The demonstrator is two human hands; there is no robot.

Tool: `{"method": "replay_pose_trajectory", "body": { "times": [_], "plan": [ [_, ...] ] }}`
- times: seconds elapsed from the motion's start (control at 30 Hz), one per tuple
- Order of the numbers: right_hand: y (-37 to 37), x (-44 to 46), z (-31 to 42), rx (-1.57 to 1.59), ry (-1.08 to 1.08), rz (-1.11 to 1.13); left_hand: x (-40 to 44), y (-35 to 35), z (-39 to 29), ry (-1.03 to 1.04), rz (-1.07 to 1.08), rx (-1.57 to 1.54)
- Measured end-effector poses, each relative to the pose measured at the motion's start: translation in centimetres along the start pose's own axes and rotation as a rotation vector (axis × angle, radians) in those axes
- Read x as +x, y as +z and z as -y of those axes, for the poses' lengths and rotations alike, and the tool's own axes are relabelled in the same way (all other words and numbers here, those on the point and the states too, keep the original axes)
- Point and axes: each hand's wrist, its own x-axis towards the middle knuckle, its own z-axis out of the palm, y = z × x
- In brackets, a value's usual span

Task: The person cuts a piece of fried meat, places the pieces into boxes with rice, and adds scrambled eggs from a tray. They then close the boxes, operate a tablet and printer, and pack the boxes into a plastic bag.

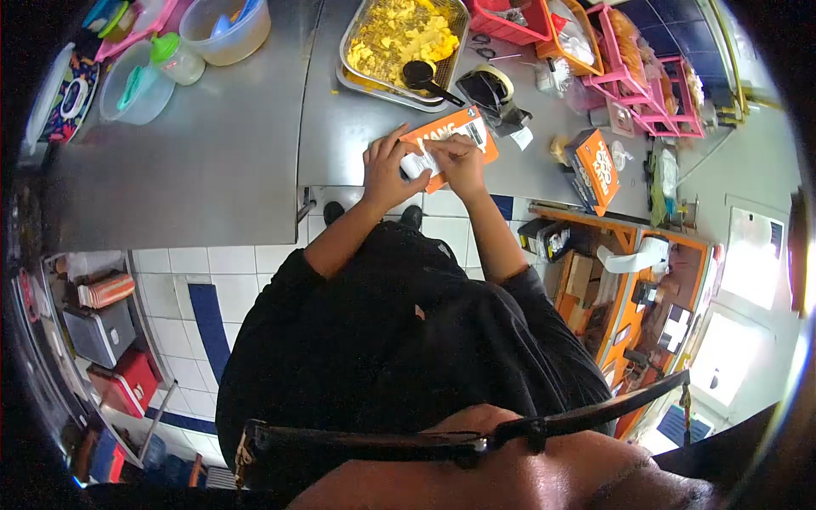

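An orange box [490,153] with white panels and large white lettering lies on the steel table in front of me. My left hand [388,172] rests on its left part, thumb and fingers apart around a small white label [414,163]. At the label's right side, my right hand [459,163] has its thumb and index finger pinched together over the box. What sits in that pinch is too small to make out. Just beyond the box, a metal tray [342,71] carries a mesh basket of yellow crumbly food, with a black scoop [418,75] on it.
A black tape dispenser [484,92] stands right of the tray, near scissors [483,51]. Another orange box [592,172] stands at the table's right end. Pink baskets [625,85] line the back right. Plastic tubs [225,42] and a green-lidded bottle [177,61] sit at left.
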Motion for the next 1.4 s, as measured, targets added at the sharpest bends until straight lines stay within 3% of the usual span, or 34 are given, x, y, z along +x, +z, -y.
{"method": "replay_pose_trajectory", "body": {
  "times": [0.13,0.23,0.3,0.43,0.47,0.53,0.57,0.67,0.77,0.8,0.87,0.9,0.93,0.97,1.0,1.03,1.1,1.13,1.17,1.2,1.27,1.33,1.4],
  "plan": [
    [0.1,0.7,0.6,-0.032,0.177,0.026,0.2,0.1,-0.1,-0.009,0.025,0.002],
    [0.7,2.1,1.2,-0.097,0.118,-0.237,0.3,0.3,-0.1,0.025,0.030,0.001],
    [0.7,2.3,1.4,-0.244,0.262,-0.150,0.4,0.4,-0.3,0.018,0.012,0.024],
    [1.1,0.1,-0.7,-0.020,0.119,-0.459,0.9,0.6,-0.2,0.274,-0.102,-0.014],
    [0.7,-1.2,-1.3,0.103,0.068,-0.529,0.9,0.3,0.4,0.291,-0.002,-0.053],
    [-2.3,-5.3,-0.6,0.252,0.115,-0.592,-0.3,1.2,2.1,0.290,-0.071,0.100],
    [-4.2,-8.0,-0.8,0.091,0.005,-0.659,-0.3,0.2,-0.3,0.260,-0.004,0.267],
    [-8.3,-15.9,-3.1,0.591,0.355,-0.605,-1.4,2.6,-9.2,0.508,-0.209,0.240],
    [-13.9,-23.2,-4.9,1.260,0.596,-0.477,-7.0,12.0,-20.3,0.868,0.071,-0.201],
    [-16.2,-25.3,-5.5,1.254,0.582,-0.519,-8.9,15.6,-23.0,0.895,0.085,-0.228],
    [-20.6,-30.0,-6.2,1.569,0.149,-0.338,-13.1,22.3,-29.0,1.139,0.355,-0.401],
    [-23.4,-32.9,-6.9,1.980,-0.087,-0.406,-14.7,24.8,-31.4,1.254,0.498,-0.478],
    [-27.0,-36.2,-7.4,2.371,-0.378,-0.453,-15.6,26.9,-33.7,1.199,0.516,-0.338],
    [-33.0,-40.0,-2.8,1.514,0.009,-0.768,-16.3,29.4,-36.1,1.138,0.518,-0.200],
    [-36.1,-42.9,-2.5,1.342,-0.011,-0.854,-17.4,32.1,-38.1,0.897,0.592,-0.277],
    [-38.4,-45.0,-2.5,1.051,-0.084,-0.965,-18.2,34.1,-39.7,0.907,0.588,-0.279],
    [-41.2,-48.5,-4.2,0.260,-0.037,-1.081,-19.9,37.6,-42.4,-0.494,1.386,-0.851],
    [-41.6,-49.5,-5.9,0.270,-0.042,-1.080,-20.9,39.2,-43.6,-0.583,1.546,-0.869],
    [-41.6,-50.3,-8.4,-0.132,0.121,-1.019,-22.7,39.3,-46.6,-0.642,1.726,-1.129],
    [-41.8,-51.2,-11.2,-0.530,0.281,-0.929,-24.2,39.3,-49.0,-0.709,1.786,-1.122],
    [-43.1,-54.7,-17.3,-0.485,0.290,-0.984,-24.7,41.3,-51.9,-0.775,1.845,-1.102],
    [-45.3,-59.2,-24.6,-0.454,0.383,-1.136,-23.1,45.3,-54.4,-0.776,2.125,-1.261],
    [-49.4,-63.4,-29.9,-0.575,0.580,-1.300,-21.1,49.3,-57.0,-0.743,2.036,-1.308]
  ]
}}
